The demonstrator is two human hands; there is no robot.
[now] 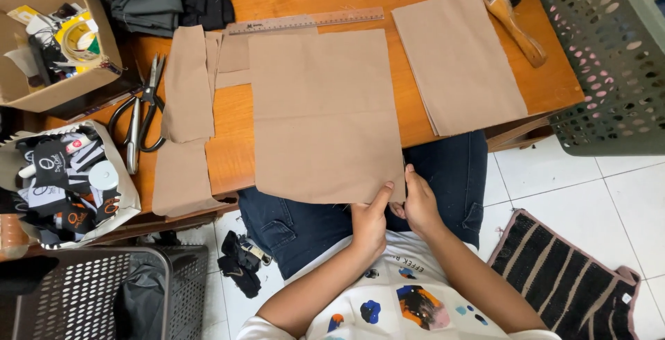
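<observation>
Far left there's a cardboard box (41, 49) full of odds and ends, and below it a white bag (69, 180) stuffed with black labels. Next over, big scissors (142, 115) lie on the wooden table (232, 146), just beside a couple of narrow tan strips (185, 104). A metal ruler (305, 21) sits along the top edge of the big tan fabric piece (322, 111), which lies flat mid-table with its near edge hanging toward the lap. The left hand (370, 219) pinches that bottom right corner, thumb on top, and the right hand (419, 205) grips the same corner right next to it. Further right there's another tan stack (460, 63), a wooden brush (506, 14), then a green basket (609, 56).
</observation>
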